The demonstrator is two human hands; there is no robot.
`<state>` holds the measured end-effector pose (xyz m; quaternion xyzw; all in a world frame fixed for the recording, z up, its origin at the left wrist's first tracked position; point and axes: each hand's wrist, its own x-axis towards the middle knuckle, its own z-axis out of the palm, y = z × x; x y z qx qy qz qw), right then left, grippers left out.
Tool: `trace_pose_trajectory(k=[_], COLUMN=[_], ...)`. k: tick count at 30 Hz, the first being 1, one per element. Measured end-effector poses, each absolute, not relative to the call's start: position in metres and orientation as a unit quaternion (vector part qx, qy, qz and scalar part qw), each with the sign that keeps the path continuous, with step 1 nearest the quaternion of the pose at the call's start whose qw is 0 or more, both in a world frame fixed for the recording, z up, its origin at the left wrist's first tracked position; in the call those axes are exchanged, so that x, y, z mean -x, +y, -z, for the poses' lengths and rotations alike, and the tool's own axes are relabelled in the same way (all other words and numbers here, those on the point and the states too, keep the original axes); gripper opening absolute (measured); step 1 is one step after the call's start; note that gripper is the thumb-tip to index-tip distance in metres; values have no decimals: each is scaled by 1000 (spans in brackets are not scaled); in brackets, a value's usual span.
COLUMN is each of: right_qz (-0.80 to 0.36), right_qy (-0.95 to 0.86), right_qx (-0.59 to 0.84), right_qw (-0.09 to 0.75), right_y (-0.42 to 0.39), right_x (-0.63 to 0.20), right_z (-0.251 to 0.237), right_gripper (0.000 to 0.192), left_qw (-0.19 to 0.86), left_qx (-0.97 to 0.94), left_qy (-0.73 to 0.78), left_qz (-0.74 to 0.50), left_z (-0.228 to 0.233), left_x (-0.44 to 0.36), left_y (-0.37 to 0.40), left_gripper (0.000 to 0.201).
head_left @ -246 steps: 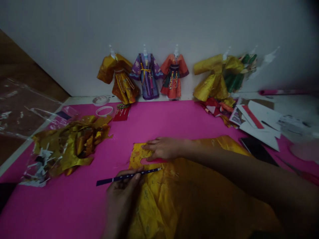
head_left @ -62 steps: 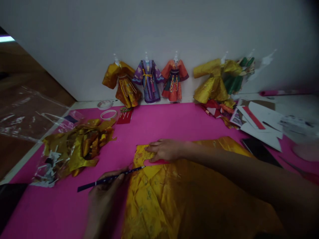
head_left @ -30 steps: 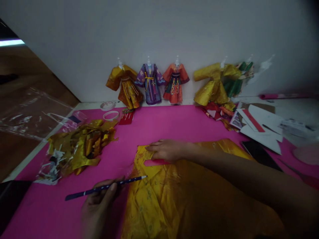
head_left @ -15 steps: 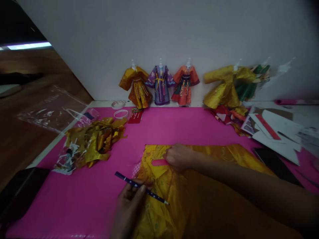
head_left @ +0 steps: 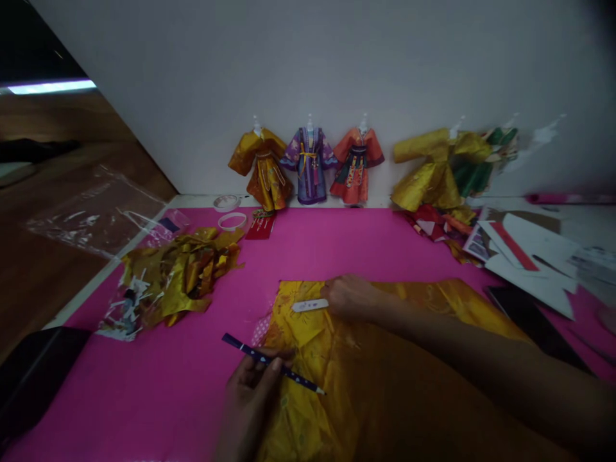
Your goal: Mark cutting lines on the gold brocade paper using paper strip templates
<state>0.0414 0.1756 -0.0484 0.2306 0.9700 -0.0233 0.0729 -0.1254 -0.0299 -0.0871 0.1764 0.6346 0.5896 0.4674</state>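
The left hand (head_left: 250, 401) is closed around a dark pencil (head_left: 273, 363) in a writing hold; the pencil's long axis runs diagonally, blunt end up and to the left of the grip, tip down and to the right, resting on the golden patterned paper (head_left: 366, 372). The right hand (head_left: 349, 297) lies beyond the left hand and to its right, fingers curled onto a small pale template strip (head_left: 310, 305) and pressing it against the paper. The strip's long axis is roughly horizontal, at a clear angle to the pencil; it extends leftward from the right fingertips, away from the palm. The strip is apart from the pencil tip, up and slightly left of it, with bare golden paper between. The left hand is the nearer to the pencil tip; the right hand alone touches the strip. The paper's left edge passes just left of the pencil grip, and beyond it the pink mat (head_left: 158, 378) gives open room. A heap of gold scraps (head_left: 178, 276) lies well to the upper left of both hands.
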Motion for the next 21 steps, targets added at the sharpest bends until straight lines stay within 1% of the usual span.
trace_pose_trajectory(k=[5,9,12,15,17,19,21], right_qz=[67,99,157,196,171,119,92], right_qy=[929,888,847,826,830,837,843], right_qx=[-363,-449,-506,-521,-521,-519,-491], right_qw=[30,14,-42,-90,-99,-127,-200], right_y=[186,180,170,160,152,140,122], right_x=[-77,-117,-140,-157,-167,-176,-181], right_z=[41,42,47,54,57,57,53], right_gripper=[24,26,28,31,32,31,28], left_qw=[465,468,466,463,456,458,475], left_qx=[-157,-135,-153,-156,-139,-108,-84], left_qy=[635,644,664,667,671,669,656], left_qz=[-597,-590,-565,-562,-568,-575,-580], left_z=[82,85,89,87,81,73,67], left_x=[124,127,133,137,137,132,121], left_y=[-28,-30,-33,-33,-31,-29,-28], left_gripper=[43,45,46,46,47,48,50])
